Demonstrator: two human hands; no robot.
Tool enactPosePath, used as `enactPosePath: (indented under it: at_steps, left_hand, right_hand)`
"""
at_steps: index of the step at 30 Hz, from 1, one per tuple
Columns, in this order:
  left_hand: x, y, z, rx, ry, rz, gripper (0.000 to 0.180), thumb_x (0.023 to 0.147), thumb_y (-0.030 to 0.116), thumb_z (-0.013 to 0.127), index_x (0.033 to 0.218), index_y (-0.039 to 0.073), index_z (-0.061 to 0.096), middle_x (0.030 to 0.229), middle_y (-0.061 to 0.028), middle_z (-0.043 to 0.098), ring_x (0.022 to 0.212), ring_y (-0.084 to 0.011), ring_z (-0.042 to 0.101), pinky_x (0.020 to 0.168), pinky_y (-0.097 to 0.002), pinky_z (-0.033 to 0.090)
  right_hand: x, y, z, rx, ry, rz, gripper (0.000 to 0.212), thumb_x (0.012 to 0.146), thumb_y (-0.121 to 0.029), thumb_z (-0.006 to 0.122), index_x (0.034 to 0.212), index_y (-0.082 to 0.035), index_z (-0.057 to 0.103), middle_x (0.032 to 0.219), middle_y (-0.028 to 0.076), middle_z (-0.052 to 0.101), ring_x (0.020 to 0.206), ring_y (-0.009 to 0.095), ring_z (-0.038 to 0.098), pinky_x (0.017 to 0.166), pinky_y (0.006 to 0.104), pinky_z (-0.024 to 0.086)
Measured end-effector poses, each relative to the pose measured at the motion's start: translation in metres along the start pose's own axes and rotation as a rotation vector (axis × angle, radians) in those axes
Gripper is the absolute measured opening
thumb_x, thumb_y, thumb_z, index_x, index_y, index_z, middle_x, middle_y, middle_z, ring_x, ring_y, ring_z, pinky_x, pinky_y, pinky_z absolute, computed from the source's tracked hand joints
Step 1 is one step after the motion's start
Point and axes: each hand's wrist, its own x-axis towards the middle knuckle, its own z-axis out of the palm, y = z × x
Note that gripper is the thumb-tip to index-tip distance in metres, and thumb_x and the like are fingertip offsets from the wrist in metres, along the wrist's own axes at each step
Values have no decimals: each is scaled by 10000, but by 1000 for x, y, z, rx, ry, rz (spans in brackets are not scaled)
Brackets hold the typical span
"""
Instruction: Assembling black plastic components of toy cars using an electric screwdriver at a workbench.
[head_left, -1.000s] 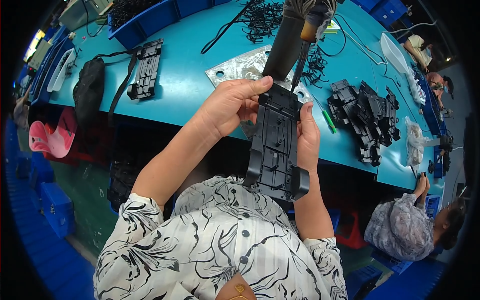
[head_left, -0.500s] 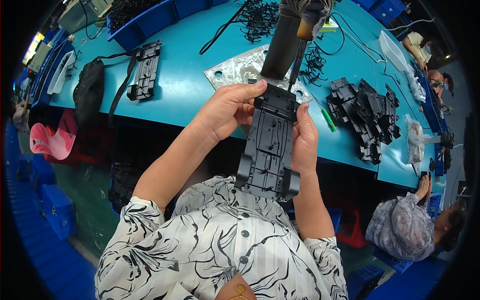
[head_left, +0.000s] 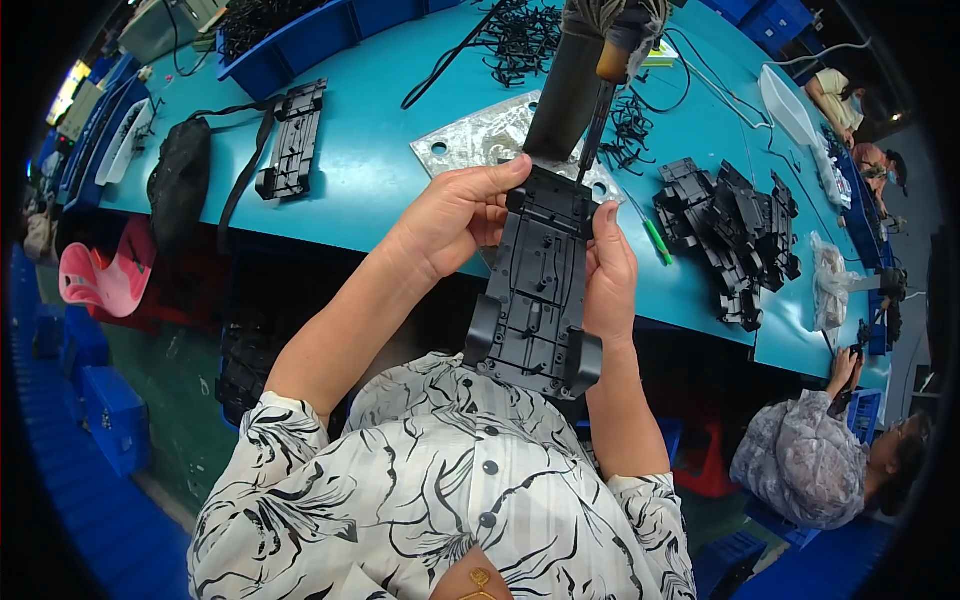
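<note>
A long black moulded plastic chassis point(head_left: 535, 290), with posts on its face and raised side pieces at its near end, is tilted in front of my body. My left hand point(head_left: 455, 215) is closed on its far left corner, thumb on top, with the other fingers partly hidden beneath. On the far right edge my right hand point(head_left: 612, 265) grips it, thumb along the side and fingers mostly hidden. The thin dark rod of a mounted tool point(head_left: 597, 125) reaches down to the chassis's far end; whether it touches cannot be seen.
Behind stand a metal plate point(head_left: 465, 130) and a dark upright column point(head_left: 560, 95). More black chassis point(head_left: 735, 225) are piled at right; another chassis point(head_left: 293, 140) lies left beside a black bag point(head_left: 180, 170). A green-handled tool point(head_left: 655, 240) lies near my right hand. Other people work at right.
The near end of the chassis has shifted slightly up and left, while both hands keep their grip. At the right, a seated co-worker's hands and head have moved a little.
</note>
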Motion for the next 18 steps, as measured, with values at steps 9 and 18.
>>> enactPosePath:
  at_steps: [9, 18]
  left_hand:
    - [-2, 0, 5, -31, 25, -29, 241, 863, 346, 686, 798, 120, 633, 675, 56, 608, 539, -15, 518, 471, -181, 353]
    - [-5, -11, -9, -25, 12, -31, 193, 870, 280, 665, 871, 89, 634, 751, 38, 629, 598, -34, 552, 529, -183, 410]
  right_hand:
    - [4, -3, -8, -56, -27, 13, 263, 975, -312, 527, 941, -53, 565, 789, -32, 594, 583, -12, 475, 490, 138, 379]
    - [2, 12, -6, -68, 35, 14, 294, 992, -319, 469, 985, -46, 578, 781, -7, 599, 584, 45, 526, 526, 179, 410]
